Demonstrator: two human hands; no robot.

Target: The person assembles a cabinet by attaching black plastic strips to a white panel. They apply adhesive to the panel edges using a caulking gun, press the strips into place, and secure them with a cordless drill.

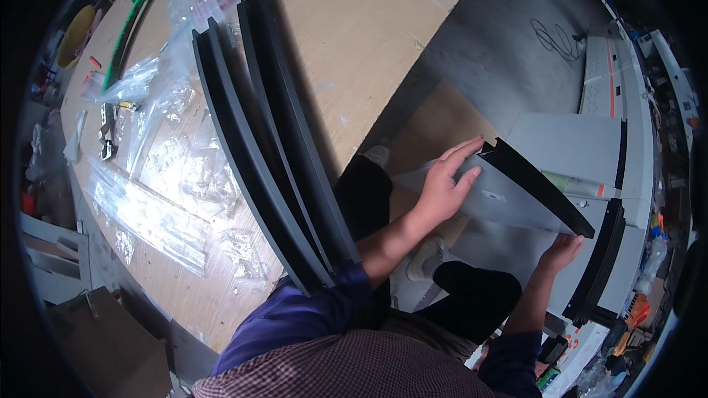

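A pale grey panel [498,195] with a black strip [535,184] along its upper edge stands tilted between my hands, right of the table. My left hand [448,183] holds its far left corner, fingers over the edge and thumb apart. At the near right end, my right hand [562,253] grips the panel just below the black strip's tip; part of its fingers is hidden. Beside my left arm, a long black channel profile [254,158] and a second black channel profile [291,118] lie side by side on the wooden table, reaching over its near edge.
Clear plastic bags [162,199] cover the table's left part, near a green-handled saw-like tool [122,37]. To the right, a black strip [601,262] lies along white panels [568,147]. A cardboard box [110,343] stands at lower left; a cable [557,40] lies on the floor.
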